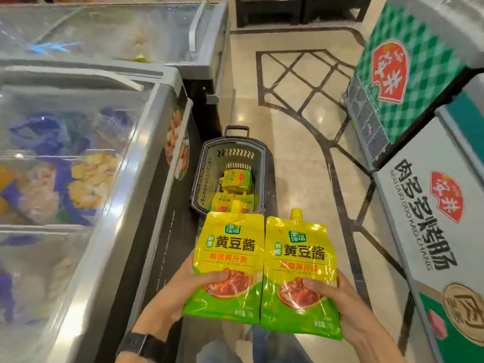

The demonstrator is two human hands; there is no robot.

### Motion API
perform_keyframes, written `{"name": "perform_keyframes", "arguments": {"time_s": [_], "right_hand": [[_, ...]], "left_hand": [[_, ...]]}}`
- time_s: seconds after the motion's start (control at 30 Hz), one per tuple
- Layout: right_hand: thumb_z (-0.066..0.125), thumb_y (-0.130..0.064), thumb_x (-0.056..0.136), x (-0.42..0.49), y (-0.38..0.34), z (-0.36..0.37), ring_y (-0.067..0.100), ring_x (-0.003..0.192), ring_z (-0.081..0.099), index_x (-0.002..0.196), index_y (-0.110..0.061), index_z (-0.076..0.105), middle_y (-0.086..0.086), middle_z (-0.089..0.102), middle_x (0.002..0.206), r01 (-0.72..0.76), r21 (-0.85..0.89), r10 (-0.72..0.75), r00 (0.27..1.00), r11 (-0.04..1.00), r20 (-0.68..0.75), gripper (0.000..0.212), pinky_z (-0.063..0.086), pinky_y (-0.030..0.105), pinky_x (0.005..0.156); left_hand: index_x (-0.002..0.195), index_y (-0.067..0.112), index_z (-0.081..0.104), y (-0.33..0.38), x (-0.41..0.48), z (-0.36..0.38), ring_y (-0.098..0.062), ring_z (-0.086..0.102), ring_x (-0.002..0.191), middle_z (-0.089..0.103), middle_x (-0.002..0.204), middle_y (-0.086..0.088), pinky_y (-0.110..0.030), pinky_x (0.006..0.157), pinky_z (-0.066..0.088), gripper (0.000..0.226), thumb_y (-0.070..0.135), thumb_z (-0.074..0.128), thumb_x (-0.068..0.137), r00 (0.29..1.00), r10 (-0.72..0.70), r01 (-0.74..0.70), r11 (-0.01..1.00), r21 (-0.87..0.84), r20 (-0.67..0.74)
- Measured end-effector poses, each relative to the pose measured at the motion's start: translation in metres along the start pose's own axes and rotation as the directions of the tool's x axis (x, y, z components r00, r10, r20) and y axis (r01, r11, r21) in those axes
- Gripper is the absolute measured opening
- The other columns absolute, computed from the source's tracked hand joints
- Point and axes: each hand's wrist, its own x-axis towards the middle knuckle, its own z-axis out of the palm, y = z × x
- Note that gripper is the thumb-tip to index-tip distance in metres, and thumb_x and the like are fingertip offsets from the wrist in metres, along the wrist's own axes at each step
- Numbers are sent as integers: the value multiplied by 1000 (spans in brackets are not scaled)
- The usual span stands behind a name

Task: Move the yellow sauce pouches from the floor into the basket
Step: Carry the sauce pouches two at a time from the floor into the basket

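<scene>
The tiled floor (pixel 301 142) is pale and glossy, crossed by dark curved and lattice lines, and it forms an aisle between cabinets. Along its left edge stands a glass-topped chest freezer (pixel 78 153) with packed frozen food showing through the lid; a second freezer (pixel 117 30) sits behind it. Along the right edge stand a green-checked freezer (pixel 419 74) and, nearer, a white freezer (pixel 432 218) printed with large dark characters.

A dark plastic basket (pixel 204 184) stands on the floor just beside the side wall of the chest freezer, its handle folded toward the far end. Inside it lie several yellow sauce pouches (pixel 237 179), piled flat (how many I cannot tell).

Nearer the camera, two more are held upright above the floor, caps up, their side edges touching. The left pouch (pixel 230 247) overlaps the near rim of the basket in this view; the right pouch (pixel 301 258) stands beside it, over bare floor.

The left hand (pixel 178 297) grips the left pouch at its lower left edge, thumb pressed on the printed front. The right hand (pixel 351 305) grips the right pouch at its lower right edge, likewise with the thumb across the front. A dark watch (pixel 138 344) sits on the left wrist.
</scene>
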Motion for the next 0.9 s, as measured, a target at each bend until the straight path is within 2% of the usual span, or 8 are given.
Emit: {"name": "perform_keyframes", "arguments": {"time_s": [0.1, 0.2, 0.27, 0.43, 0.53, 0.6, 0.77, 0.9], "right_hand": [[98, -11, 28, 39, -34, 6, 27, 75, 76, 111, -11, 63, 13, 78, 93, -9, -15, 10, 1000, 1000, 29, 90, 58, 34, 52], [88, 2, 52, 72, -62, 14, 25, 74, 76, 113, -9, 62, 11, 78, 91, -34, -13, 34, 998, 999, 47, 68, 59, 33, 54], [87, 3, 53, 95, -75, 19, 25, 75, 76, 116, -9, 61, 12, 78, 93, -60, -17, 61, 997, 998, 45, 69, 59, 34, 54], [86, -6, 52, 151, -102, 42, 23, 71, 76, 114, -8, 62, 9, 78, 88, -88, 33, 87, 996, 996, 10, 66, 59, 31, 51], [93, -12, 43, 185, -113, 55, 21, 72, 76, 111, -10, 62, 7, 78, 87, -109, 38, 110, 994, 993, -19, 75, 58, 30, 52], [97, -17, 38, 208, -119, 64, 21, 74, 76, 113, -12, 62, 7, 78, 90, -119, 24, 120, 991, 993, -51, 84, 59, 31, 53], [84, -4, 57, 278, -126, 76, 29, 77, 76, 120, -10, 58, 13, 77, 95, -152, 5, 152, 983, 988, -98, 69, 60, 36, 55], [93, -7, 52, 354, -112, 72, 39, 89, 73, 114, -13, 66, 20, 74, 105, -148, 7, 148, 986, 989, -80, 68, 62, 49, 71]], "left_hand": [[132, 14, 51, 23, 33, -8, -35, 72, 105, 73, 117, -15, -39, 78, 61, 113, 34, 103, 34, 999, -1, 1, 1000, -4, -36], [133, 13, 52, 37, 58, -16, -37, 71, 106, 73, 118, -17, -47, 85, 59, 114, 36, 103, 33, 996, -24, 20, 999, -42, -87], [135, 11, 51, 46, 75, -24, -39, 70, 107, 72, 119, -19, -49, 86, 59, 114, 35, 103, 36, 993, -44, 39, 998, -46, -107], [130, 8, 56, 72, 121, -52, -32, 75, 97, 75, 112, -16, -34, 72, 61, 115, 42, 102, 31, 991, -77, 76, 997, -15, -108], [129, 9, 56, 91, 155, -68, -29, 75, 96, 75, 112, -15, -31, 71, 61, 113, 40, 102, 31, 994, -97, 97, 995, -12, -58], [132, 11, 53, 102, 181, -84, -31, 73, 101, 74, 116, -15, -31, 74, 60, 111, 37, 102, 36, 993, -114, 114, 993, -24, -20], [134, 16, 49, 116, 261, -132, -30, 72, 105, 73, 118, -11, -31, 77, 60, 94, 28, 93, 52, 985, -172, 172, 985, -14, 16], [139, 18, 48, 88, 355, -174, -29, 69, 114, 71, 124, -10, -43, 95, 55, 91, 24, 91, 59, 978, -205, 206, 977, 47, -28]]}}
